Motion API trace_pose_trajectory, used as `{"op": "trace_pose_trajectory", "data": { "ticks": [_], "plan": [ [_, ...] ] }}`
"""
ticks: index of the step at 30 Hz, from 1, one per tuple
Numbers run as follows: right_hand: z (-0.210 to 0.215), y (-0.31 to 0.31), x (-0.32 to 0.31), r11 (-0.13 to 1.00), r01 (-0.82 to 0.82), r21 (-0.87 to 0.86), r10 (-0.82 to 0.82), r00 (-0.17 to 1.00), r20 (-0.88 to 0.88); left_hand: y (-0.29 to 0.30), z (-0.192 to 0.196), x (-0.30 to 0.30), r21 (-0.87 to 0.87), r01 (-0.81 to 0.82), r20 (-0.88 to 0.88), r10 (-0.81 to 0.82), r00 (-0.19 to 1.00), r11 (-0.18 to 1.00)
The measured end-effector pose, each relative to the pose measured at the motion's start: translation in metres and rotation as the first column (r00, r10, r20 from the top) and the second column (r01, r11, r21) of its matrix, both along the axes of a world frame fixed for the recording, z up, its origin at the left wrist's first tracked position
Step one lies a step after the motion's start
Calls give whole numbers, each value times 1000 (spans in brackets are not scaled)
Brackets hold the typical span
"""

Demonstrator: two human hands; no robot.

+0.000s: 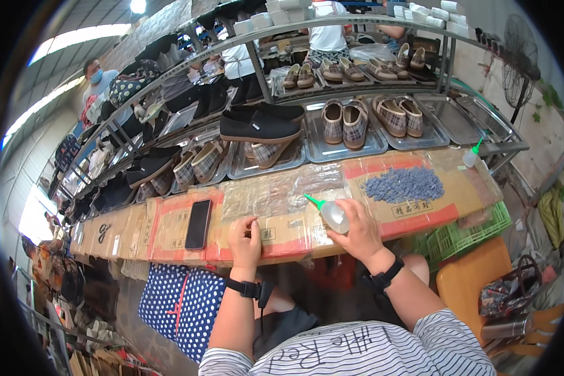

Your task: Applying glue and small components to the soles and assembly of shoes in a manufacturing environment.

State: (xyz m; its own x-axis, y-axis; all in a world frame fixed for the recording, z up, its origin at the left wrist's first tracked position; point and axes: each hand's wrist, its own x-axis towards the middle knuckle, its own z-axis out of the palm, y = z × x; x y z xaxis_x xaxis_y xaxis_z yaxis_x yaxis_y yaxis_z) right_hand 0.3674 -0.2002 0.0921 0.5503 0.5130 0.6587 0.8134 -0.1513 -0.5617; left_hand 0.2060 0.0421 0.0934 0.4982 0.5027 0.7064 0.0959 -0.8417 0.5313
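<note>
Evidently, you had the squeeze bottle [334,218] ready, but little beyond that showed as done. Your right hand [360,235] held it near the front edge of the cardboard-covered table [288,188], right of the middle, with the fingers clamped around its translucent body and its green nozzle tilted toward the back left. No drop could be seen leaving the tip, and how full the bottle was could not be told. Your left hand [245,241] hovered at the front edge, its fingers curled together with the thumb close against them and nothing showing in them.

Neither hand touched a shoe, so the step looked to me like a pause or a start, not a finish. Toward the table's back right corner, the heap of small blue-grey chips [404,184] lay apart from both hands, with plenty remaining. A second green-tipped bottle [470,158] stood unheld at that corner.

Past the back edge, plaid slip-on shoes [334,125] sat on metal trays [316,141], and a black slip-on shoe [257,130] rested over a plaid pair. They looked well formed, yet which of them were finished and which were left could not be judged. The smartphone [198,224] lay by the front edge, left of your left hand, apparently no part of the work.
</note>
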Motion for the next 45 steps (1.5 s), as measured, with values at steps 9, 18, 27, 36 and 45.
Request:
{"op": "trace_pose_trajectory", "data": {
  "ticks": [9,18,27,36,45],
  "plan": [
    [-26,-86,-24,842,-363,399,539,614,-578,-85,-12,-53,-292,381,7,-396,918,878],
    [-113,-107,-53,976,-177,128,211,625,-751,-132,-73,-39,-951,89,18,-233,972,298],
    [-112,-91,-53,904,-221,365,426,412,-806,-129,-69,-15,-969,-98,-149,-222,964,226],
    [-105,-103,-38,881,-334,335,460,439,-772,-132,-64,0,-995,-77,-89,-253,963,56],
    [-81,-109,-14,895,-424,137,442,811,-383,-131,-60,7,-996,-3,19,-226,974,-95]
  ]
}}
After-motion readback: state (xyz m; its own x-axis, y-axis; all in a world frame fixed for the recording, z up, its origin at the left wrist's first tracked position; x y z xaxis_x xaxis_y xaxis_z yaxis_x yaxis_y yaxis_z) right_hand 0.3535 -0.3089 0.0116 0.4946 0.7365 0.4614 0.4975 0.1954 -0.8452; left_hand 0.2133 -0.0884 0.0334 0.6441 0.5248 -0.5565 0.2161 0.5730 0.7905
